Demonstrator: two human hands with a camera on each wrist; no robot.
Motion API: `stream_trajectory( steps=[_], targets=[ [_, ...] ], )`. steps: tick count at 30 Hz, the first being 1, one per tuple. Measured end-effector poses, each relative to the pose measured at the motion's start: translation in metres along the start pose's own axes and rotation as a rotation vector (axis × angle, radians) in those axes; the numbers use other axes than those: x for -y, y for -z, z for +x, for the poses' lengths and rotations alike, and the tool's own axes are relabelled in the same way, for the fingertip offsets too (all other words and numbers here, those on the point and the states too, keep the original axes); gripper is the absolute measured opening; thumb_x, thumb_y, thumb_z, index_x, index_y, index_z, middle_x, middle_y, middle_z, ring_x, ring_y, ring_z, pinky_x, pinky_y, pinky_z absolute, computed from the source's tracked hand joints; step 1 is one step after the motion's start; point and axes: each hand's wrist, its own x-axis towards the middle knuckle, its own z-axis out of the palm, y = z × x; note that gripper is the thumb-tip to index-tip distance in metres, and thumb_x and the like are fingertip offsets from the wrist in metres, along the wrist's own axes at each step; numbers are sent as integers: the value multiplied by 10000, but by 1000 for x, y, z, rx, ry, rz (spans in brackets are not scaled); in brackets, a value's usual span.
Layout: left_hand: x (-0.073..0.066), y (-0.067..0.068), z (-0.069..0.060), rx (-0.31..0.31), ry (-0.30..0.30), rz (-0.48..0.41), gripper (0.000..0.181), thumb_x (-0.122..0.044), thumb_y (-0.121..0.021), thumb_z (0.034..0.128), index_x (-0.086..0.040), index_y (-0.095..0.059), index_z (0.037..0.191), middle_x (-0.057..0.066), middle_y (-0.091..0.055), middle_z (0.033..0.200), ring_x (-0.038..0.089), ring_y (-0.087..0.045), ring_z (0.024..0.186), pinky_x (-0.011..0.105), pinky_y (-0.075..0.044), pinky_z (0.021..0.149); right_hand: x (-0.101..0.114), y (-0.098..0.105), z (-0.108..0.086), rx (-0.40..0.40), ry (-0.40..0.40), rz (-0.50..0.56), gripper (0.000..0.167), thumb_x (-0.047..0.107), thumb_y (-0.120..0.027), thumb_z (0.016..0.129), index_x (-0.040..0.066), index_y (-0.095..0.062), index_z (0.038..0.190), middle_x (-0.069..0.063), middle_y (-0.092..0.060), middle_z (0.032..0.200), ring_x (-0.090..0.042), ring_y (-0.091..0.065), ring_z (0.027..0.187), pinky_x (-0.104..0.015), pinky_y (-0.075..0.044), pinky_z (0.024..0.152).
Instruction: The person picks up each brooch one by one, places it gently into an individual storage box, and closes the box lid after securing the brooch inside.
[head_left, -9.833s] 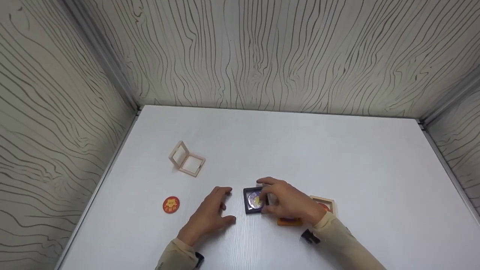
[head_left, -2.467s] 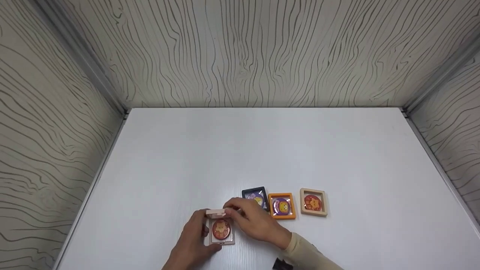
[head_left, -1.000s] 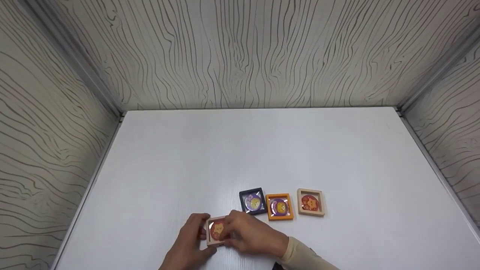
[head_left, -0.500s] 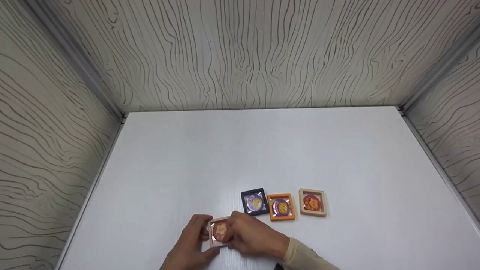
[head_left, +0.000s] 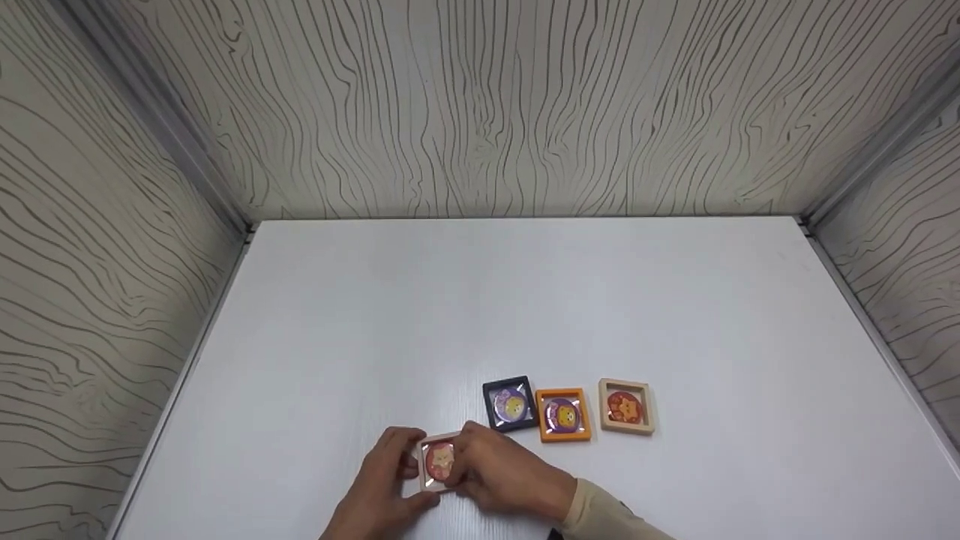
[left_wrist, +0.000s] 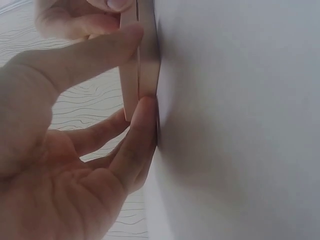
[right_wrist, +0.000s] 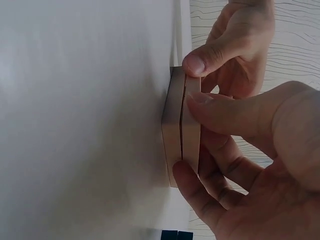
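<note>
A pale pinkish square display frame (head_left: 424, 471) lies on the table near its front edge, a red round badge (head_left: 439, 459) with a yellow star-like figure behind its clear window. Its left side is gripped between the fingers and thumb of my left hand (head_left: 379, 487). My right hand (head_left: 514, 472) pinches the right side and covers that part. In the left wrist view, a thin seam runs along the edge of the frame (left_wrist: 149, 65) between its two halves. The right wrist view shows the seam too, with fingers of both hands on the frame (right_wrist: 172, 115).
To the right lie a dark frame (head_left: 487, 409) and an orange frame (head_left: 565, 437), touching or nearly so, each with a purple badge. Farther right is a beige frame (head_left: 649, 409) with a red badge. Wood-grain panels (head_left: 480, 112) enclose the white table (head_left: 480, 300).
Earlier the pinkish frame stood open at the left, its badge apart on the table. The badge then lay inside with the lid raised; now the lid is down. Hands barely moved this last half second.
</note>
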Motion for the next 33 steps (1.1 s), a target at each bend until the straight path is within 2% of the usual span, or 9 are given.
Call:
stream_trajectory(
  steps=[9,12,17,19,22,25,28,31,33],
  targets=[
    [-7,0,3,20,81,25,755,-148,-974,738,-112,-584,1384,20,-578,1353,100,-592,1042,262,-562,896,-1,-2,-1,-18,-5,8,218,54,-843,843,236,-874,958,137,-765,959,-2,-535,880,-99,-442,812],
    [-9,1,6,15,62,67,759,-154,-982,728,-103,-586,1373,22,-583,1347,112,-576,1035,264,-562,885,-2,-1,0,-25,6,-11,204,73,-847,850,246,-869,955,143,-770,998,-7,-541,886,-109,-441,814],
    [-11,3,11,5,19,132,724,-153,-980,722,-85,-589,1327,-14,-555,1172,87,-527,944,240,-499,782,-3,6,-2,-11,-33,28,151,153,-806,930,213,-853,1059,119,-745,1042,7,-586,969,-153,-486,874],
    [-13,4,14,1,14,159,725,-157,-977,728,-80,-582,1330,-19,-532,1134,80,-513,922,240,-476,751,-5,12,-2,-34,-48,62,144,168,-790,950,178,-845,1082,84,-739,1040,-16,-622,993,-188,-513,905],
    [-15,5,19,-4,1,200,748,-145,-965,742,-49,-565,1367,13,-545,1185,98,-530,930,258,-488,758,-10,24,-3,-100,-80,120,146,160,-774,971,133,-831,1103,37,-743,1045,-88,-676,995,-240,-548,909],
    [-19,5,27,-7,-14,240,783,-149,-954,761,-21,-538,1412,67,-561,1288,140,-577,977,320,-547,820,-17,42,-7,-168,-118,148,170,176,-758,995,98,-811,1137,-22,-751,1073,-169,-707,1006,-300,-572,927],
    [-23,7,36,10,-19,266,826,-204,-956,771,-5,-515,1441,117,-556,1364,223,-627,1121,439,-579,984,-25,62,-13,-215,-173,169,219,224,-738,1019,88,-792,1182,-50,-751,1148,-195,-711,1086,-370,-578,996],
    [-27,12,46,17,-27,291,864,-328,-942,790,-6,-505,1462,147,-544,1430,313,-591,1271,535,-523,1093,-35,82,-24,-251,-250,126,330,320,-732,1025,101,-760,1270,-52,-720,1298,-218,-670,1247,-456,-537,1095],
    [-28,17,57,-9,-38,328,861,-401,-912,822,-8,-507,1472,164,-538,1469,365,-559,1331,549,-502,1118,-42,94,-33,-268,-313,47,449,409,-737,1012,120,-723,1355,-50,-660,1427,-262,-607,1362,-511,-491,1147]
  ],
)
